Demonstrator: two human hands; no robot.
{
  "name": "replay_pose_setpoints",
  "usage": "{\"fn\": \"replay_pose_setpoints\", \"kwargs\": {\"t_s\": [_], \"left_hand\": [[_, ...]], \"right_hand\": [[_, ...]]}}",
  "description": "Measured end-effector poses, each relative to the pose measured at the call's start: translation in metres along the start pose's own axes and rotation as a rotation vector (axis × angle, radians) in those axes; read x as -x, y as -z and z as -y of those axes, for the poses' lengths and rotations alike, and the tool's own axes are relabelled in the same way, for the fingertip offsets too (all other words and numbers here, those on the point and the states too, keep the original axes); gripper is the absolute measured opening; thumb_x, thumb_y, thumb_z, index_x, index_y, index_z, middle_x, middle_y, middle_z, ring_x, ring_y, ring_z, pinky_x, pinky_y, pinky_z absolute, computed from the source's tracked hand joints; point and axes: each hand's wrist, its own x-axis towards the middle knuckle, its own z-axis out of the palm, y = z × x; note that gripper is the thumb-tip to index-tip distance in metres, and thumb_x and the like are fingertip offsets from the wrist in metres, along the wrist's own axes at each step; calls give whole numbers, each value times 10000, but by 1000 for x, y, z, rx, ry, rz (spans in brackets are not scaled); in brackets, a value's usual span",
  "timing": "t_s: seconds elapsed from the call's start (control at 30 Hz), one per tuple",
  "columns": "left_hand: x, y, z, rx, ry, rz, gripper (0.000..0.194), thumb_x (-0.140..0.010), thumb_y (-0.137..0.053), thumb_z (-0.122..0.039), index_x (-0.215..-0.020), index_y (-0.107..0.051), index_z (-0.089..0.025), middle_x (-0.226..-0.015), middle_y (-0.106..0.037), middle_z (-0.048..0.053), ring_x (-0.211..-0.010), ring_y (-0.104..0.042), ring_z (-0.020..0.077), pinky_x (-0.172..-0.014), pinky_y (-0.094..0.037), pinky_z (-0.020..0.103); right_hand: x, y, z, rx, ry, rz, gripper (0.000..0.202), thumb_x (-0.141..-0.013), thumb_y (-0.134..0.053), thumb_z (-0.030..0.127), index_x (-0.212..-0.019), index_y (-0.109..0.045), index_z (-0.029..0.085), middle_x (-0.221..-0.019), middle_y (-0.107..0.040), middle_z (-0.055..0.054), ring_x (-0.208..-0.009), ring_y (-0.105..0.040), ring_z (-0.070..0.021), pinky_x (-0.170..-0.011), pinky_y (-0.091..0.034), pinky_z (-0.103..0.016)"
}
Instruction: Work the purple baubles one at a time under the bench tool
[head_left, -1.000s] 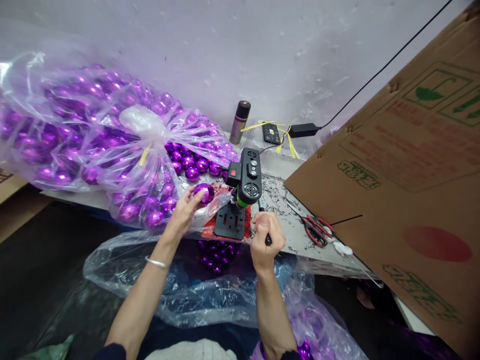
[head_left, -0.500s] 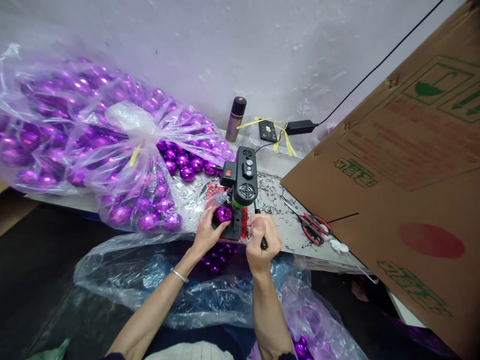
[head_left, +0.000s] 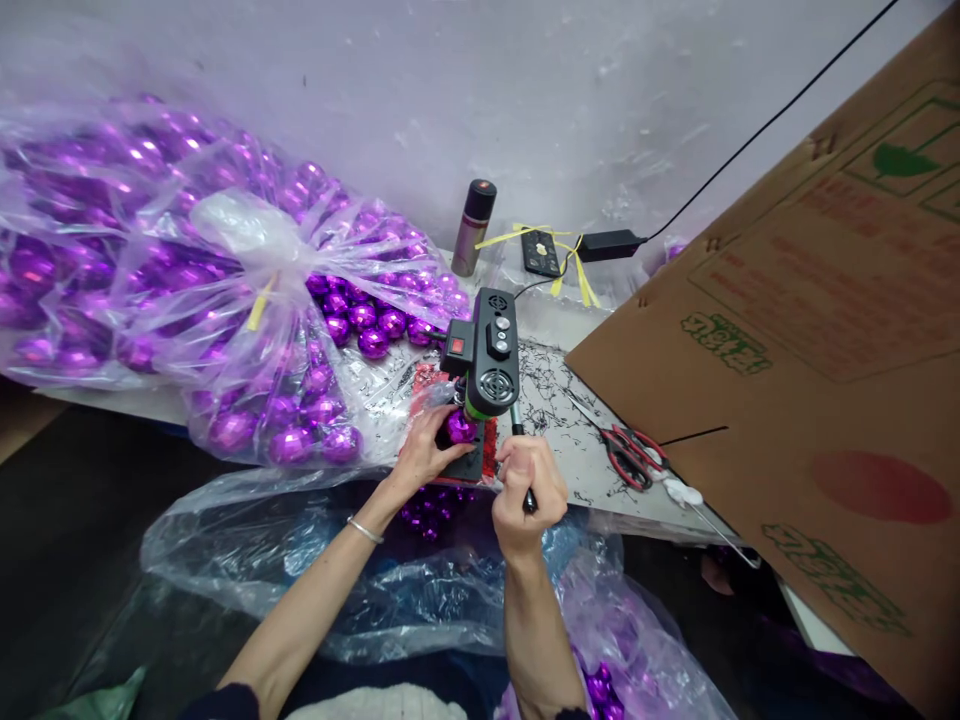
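Ball [head_left: 460, 428] of glossy, faceted purple sits beneath the head of a black press [head_left: 495, 350], pinched between the thumb and fingers of the left hand [head_left: 421, 452]. The right hand [head_left: 529, 487] is clenched in a fist around the lever [head_left: 517, 417], a straight metal rod with a black grip. The step in hand appears to be seating the ball under the head; the next move seems to call for a steady ball, fingertips clear and measured work of the lever — whether ball and head touch cannot be told from this angle. Below lies a flat, dark plate [head_left: 471, 466] on a red sheet [head_left: 490, 445]. More mirror-bright balls [head_left: 373, 343] nestle beside a crinkled, translucent bag [head_left: 247, 235] — wispy black scraps [head_left: 540, 380] litter the pale table [head_left: 585, 460].
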Motion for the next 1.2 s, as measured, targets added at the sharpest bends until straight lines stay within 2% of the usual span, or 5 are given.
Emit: {"fn": "replay_pose_setpoints", "kwargs": {"t_s": [0.2, 0.4, 0.57, 1.07, 1.2], "left_hand": [[4, -1, 5, -2, -36, 27, 669, -860, -880, -474, -1435, -644, -229, -1388, -743, 151, -1331, -696, 362, -1198, -508, 583], [7, -2, 5, 12, -40, 19, 655, -880, -861, -480, -1439, -637, -224, -1395, -743, 156, -1322, -705, 349, -1168, -537, 554], [8, -4, 5, 25, -19, 29, 648, -886, -857, -478, -1437, -634, -220, -1411, -735, 157, -1338, -695, 347, -1186, -518, 556], [5, -1, 2, 51, -4, 57, 643, -880, -863, -444, -1436, -634, -217, -1412, -731, 165, -1356, -682, 358, -1172, -526, 572], [3, -5, 3, 36, -11, 33, 616, -889, -851, -437, -1426, -642, -219, -1382, -741, 162, -1328, -696, 362, -1159, -532, 590]], "right_hand": [[8, -2, -4, 8, 2, -17, 308, -1011, -475, 45, -770, -499, 234, -700, -577, 24, -661, -592, -123, -613, -444, -271], [33, -11, -18, 45, 38, -48, 329, -1055, -408, 111, -762, -493, 235, -716, -586, 19, -632, -584, -116, -604, -456, -265], [49, -18, -29, 58, 36, -96, 358, -1074, -369, 159, -745, -484, 237, -727, -592, 15, -630, -572, -122, -663, -499, -296], [55, -26, -42, 64, 101, -154, 378, -1115, -331, 246, -751, -434, 245, -685, -542, 33, -576, -530, -116, -665, -499, -316], [52, -28, -44, 65, 200, -125, 377, -1121, -363, 263, -751, -430, 244, -677, -536, 37, -580, -518, -110, -629, -464, -287]]}}
